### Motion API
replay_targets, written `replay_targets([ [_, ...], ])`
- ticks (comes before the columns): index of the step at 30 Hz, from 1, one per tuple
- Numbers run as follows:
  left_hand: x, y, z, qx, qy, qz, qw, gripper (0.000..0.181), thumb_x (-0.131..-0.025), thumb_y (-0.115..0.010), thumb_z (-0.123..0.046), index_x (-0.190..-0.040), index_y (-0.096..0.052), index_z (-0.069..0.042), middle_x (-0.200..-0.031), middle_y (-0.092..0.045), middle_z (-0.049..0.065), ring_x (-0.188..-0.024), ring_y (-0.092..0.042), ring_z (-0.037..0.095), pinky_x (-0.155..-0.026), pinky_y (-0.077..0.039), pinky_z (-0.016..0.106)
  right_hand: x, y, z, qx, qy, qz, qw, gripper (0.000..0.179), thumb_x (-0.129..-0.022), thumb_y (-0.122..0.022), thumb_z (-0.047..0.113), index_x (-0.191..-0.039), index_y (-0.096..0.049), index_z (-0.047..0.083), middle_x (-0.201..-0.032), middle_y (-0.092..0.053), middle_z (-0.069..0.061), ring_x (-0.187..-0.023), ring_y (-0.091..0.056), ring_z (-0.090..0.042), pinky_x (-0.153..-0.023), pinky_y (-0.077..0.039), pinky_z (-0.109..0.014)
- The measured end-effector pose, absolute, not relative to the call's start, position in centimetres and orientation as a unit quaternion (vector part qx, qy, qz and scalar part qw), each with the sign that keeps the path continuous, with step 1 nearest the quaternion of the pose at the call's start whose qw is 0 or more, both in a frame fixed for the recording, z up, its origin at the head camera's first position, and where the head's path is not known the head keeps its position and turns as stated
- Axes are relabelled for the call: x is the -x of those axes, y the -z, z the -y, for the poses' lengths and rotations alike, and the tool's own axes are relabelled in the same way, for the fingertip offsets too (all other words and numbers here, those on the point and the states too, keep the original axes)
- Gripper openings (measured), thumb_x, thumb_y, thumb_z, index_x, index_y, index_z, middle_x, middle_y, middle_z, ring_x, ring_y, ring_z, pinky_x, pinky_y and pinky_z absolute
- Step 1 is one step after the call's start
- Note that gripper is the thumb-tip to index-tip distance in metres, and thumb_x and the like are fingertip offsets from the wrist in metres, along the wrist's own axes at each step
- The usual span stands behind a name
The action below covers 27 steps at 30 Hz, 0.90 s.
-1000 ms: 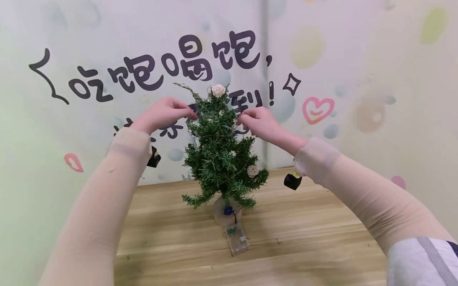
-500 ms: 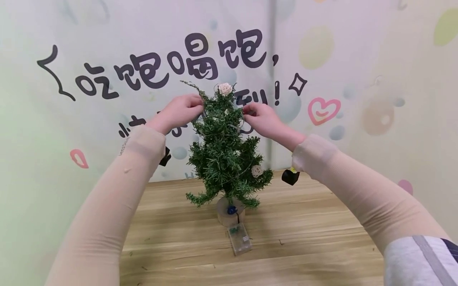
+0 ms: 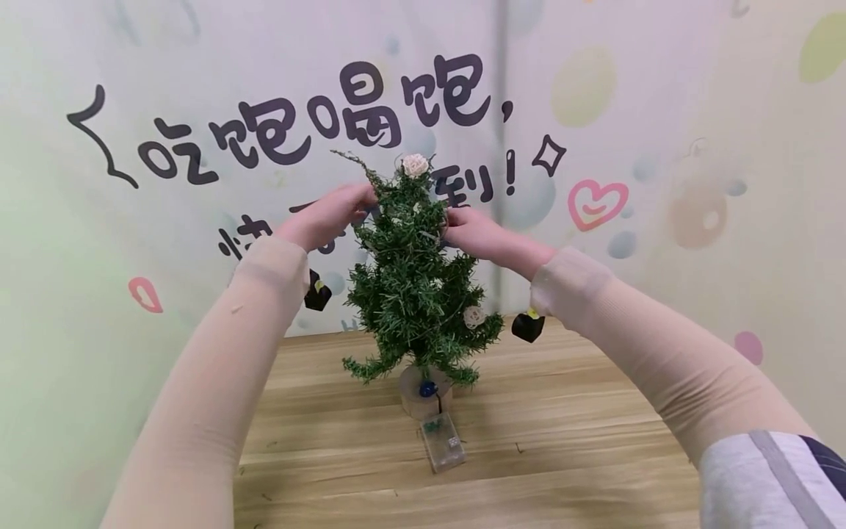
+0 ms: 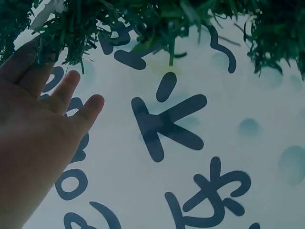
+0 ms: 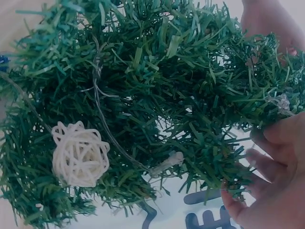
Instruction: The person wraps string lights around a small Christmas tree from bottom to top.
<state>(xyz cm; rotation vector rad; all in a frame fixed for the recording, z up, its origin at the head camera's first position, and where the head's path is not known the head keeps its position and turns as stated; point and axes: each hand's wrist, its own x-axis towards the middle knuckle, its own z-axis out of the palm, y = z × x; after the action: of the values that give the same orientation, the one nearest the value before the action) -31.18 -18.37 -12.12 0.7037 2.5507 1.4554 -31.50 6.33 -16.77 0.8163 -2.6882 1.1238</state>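
A small artificial Christmas tree (image 3: 410, 294) stands upright on a round base (image 3: 416, 404). My left hand (image 3: 333, 213) is at its upper left side; in the left wrist view its fingers (image 4: 64, 93) are spread, some reaching into the green needles. On the other side my right hand (image 3: 479, 234) touches the foliage, and in the right wrist view its spread fingers (image 5: 262, 167) lie behind a branch, tips partly hidden. A thin light-string wire (image 5: 102, 114) winds through the branches. One white woven ball (image 3: 415, 165) tops the tree; another woven ball (image 5: 81, 152) hangs low on the right.
A clear battery box (image 3: 443, 442) lies on the wooden table (image 3: 562, 441) in front of the base, beside a blue object (image 3: 428, 389). Behind the tree rises a wall (image 3: 661, 110) with large dark lettering. Small bits of debris are scattered on the tabletop.
Both hands have moved further in behind the upper branches, the left one to the right. My right hand has dropped slightly. The view shifted a little; the tree stays in place.
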Motion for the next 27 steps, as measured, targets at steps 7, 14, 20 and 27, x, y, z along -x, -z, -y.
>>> replay_targets([
  [7,31.6,13.0,17.2,-0.269,-0.54,-0.795,0.062,0.017,-0.096,-0.039,-0.025,-0.087,-0.041,-0.011,-0.092,-0.043,0.002,-0.097,-0.041,0.02,-0.107,-0.021,0.041,31.6,17.4,-6.6,-0.236,-0.434,0.87,-0.019,0.033,-0.1,-0.035,0.015,-0.126,-0.051,0.0,-0.113,-0.05,-0.015,-0.093,-0.048,-0.024,-0.083,-0.043,-0.035],
  [14,31.6,13.3,17.1,-0.255,-0.509,-0.819,0.069,0.031,-0.099,-0.041,-0.035,-0.112,-0.043,-0.007,-0.115,-0.038,0.007,-0.118,-0.034,0.021,-0.115,-0.013,0.042,31.9,17.8,-6.5,-0.241,-0.496,0.834,-0.022,0.018,-0.1,-0.041,0.009,-0.097,-0.057,0.0,-0.095,-0.055,-0.008,-0.086,-0.053,-0.017,-0.082,-0.048,-0.031],
  [20,31.4,13.2,17.4,-0.243,-0.463,-0.849,0.073,0.063,-0.099,-0.044,-0.045,-0.146,-0.035,-0.006,-0.147,-0.031,0.008,-0.138,-0.025,0.02,-0.117,-0.011,0.04,32.1,17.8,-6.6,-0.239,-0.509,0.826,0.038,0.016,-0.088,-0.051,-0.001,-0.081,-0.065,0.0,-0.07,-0.06,-0.004,-0.062,-0.047,-0.013,-0.057,-0.037,-0.024],
  [27,30.8,12.8,17.5,-0.209,-0.409,-0.885,0.071,0.081,-0.091,-0.048,-0.064,-0.152,-0.032,-0.013,-0.159,-0.021,0.004,-0.145,-0.015,0.027,-0.116,-0.008,0.048,32.0,17.9,-6.6,-0.233,-0.494,0.836,0.055,0.018,-0.084,-0.054,-0.001,-0.08,-0.07,0.003,-0.07,-0.066,-0.005,-0.062,-0.054,-0.014,-0.056,-0.042,-0.023],
])
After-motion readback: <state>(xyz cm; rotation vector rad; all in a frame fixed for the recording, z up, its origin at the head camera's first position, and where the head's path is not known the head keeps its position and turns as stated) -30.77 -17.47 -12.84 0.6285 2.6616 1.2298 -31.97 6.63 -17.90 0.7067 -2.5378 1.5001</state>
